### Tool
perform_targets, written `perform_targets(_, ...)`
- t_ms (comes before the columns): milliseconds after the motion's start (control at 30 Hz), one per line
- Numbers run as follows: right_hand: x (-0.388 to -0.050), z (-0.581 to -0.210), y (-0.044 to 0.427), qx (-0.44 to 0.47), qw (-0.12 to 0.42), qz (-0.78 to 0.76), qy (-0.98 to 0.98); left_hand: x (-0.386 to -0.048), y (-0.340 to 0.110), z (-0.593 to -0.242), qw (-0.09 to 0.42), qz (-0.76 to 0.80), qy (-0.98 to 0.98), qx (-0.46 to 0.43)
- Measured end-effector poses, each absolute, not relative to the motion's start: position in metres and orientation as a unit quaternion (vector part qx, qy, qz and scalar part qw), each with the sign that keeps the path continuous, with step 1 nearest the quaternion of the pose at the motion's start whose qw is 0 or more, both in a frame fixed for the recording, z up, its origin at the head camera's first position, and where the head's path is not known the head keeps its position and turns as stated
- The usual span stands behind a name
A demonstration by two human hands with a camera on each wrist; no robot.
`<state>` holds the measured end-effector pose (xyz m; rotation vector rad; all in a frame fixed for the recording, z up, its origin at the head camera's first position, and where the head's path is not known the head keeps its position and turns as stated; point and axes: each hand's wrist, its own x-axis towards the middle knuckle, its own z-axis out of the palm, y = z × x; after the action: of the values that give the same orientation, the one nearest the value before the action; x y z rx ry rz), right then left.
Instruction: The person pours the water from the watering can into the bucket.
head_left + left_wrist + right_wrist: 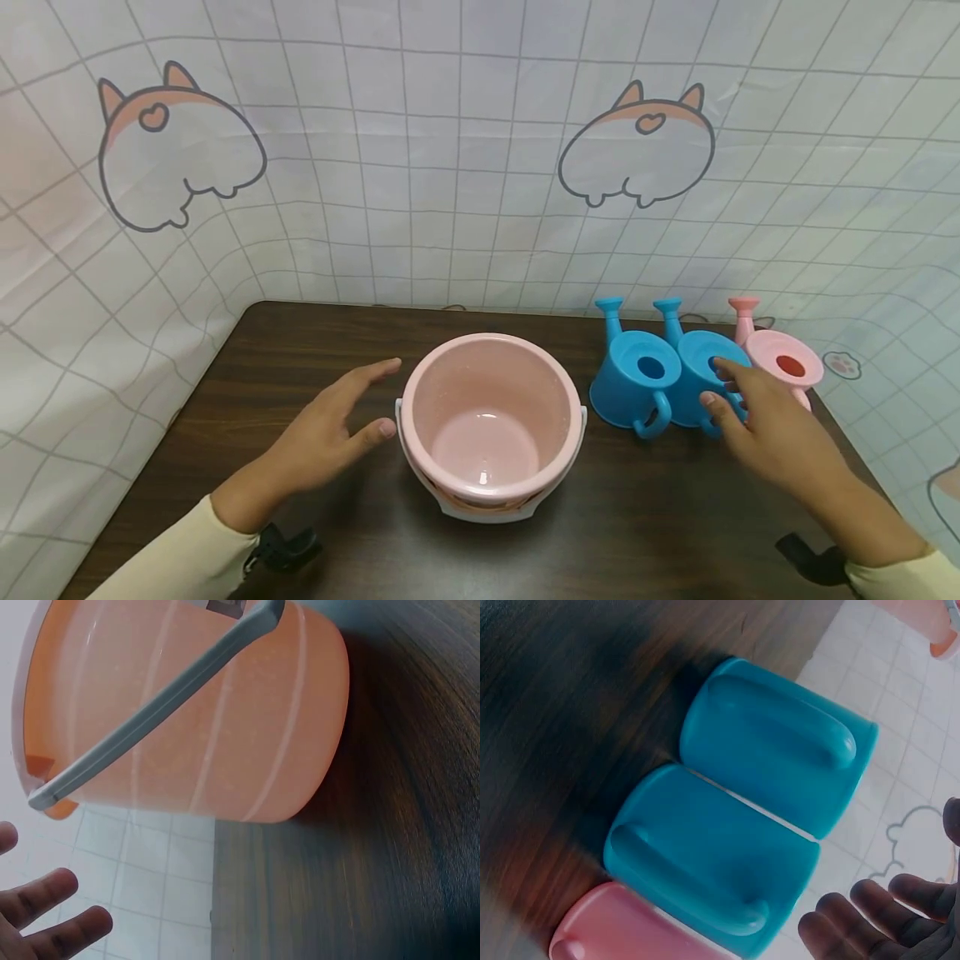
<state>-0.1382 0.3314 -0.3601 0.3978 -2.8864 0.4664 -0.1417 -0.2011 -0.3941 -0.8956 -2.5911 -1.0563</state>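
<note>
Head view shows a glossy pink bucket (pixel 491 383); blue watering cans (pixel 624 392) stand near the surface's (pixel 637 517) far right corner; left hand (pixel 322 442) and right hand (pixel 783 433), both relaxed, hold nothing.

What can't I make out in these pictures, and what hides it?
- Pink watering can: most of its handle, behind the right hand (head) and past the bottom edge (right wrist).
- Leftmost watering can: its inside, too dark through the opening (head).
- Bucket: its underside, hidden against the tabletop (head, left wrist).
</note>
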Motion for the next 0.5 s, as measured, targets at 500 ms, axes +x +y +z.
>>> perform_targets(500,-0.139,-0.368,0.322,0.119,0.067,0.203,-0.969,-0.144,-0.190,-0.395,0.094,-0.378,-0.865,-0.316)
